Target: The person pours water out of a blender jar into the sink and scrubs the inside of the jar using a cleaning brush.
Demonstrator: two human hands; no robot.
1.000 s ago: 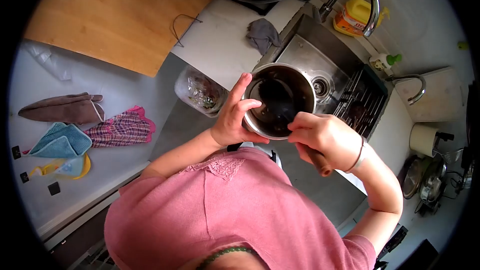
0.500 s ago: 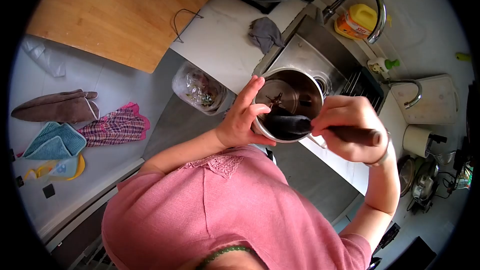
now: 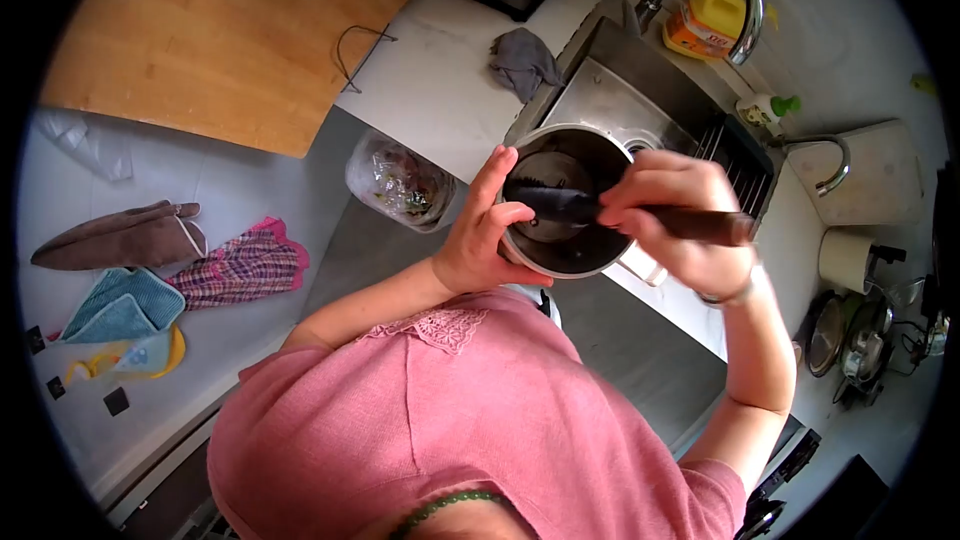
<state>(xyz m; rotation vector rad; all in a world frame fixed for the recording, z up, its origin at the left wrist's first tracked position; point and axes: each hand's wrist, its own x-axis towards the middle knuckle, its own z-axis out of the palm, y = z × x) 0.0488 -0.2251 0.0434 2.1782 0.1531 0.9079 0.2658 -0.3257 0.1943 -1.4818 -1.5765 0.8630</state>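
A round metal pot (image 3: 590, 258) with a white handle is tilted so that its inside faces up toward me. My left hand (image 3: 482, 235) is wrapped round its left rim, thumb and fingers on the wall. In my right hand (image 3: 685, 210) is a brush (image 3: 560, 204) with a brown handle and a dark head. The brush head lies inside the pot, against its left inner side. Small metal parts at the pot's bottom are partly hidden behind the brush.
The steel sink (image 3: 625, 105) with a faucet (image 3: 748, 0) lies beyond the pot. A grey cloth (image 3: 524, 63) rests on the counter (image 3: 440, 70). Below it hangs a clear bin (image 3: 400, 185). A wooden board (image 3: 230, 30) is at upper left, a yellow bottle (image 3: 705, 22) behind the sink.
My right hand has swung the brush about inside the pot, and its head now lies further left. The pot was shifted slightly right, then back left.
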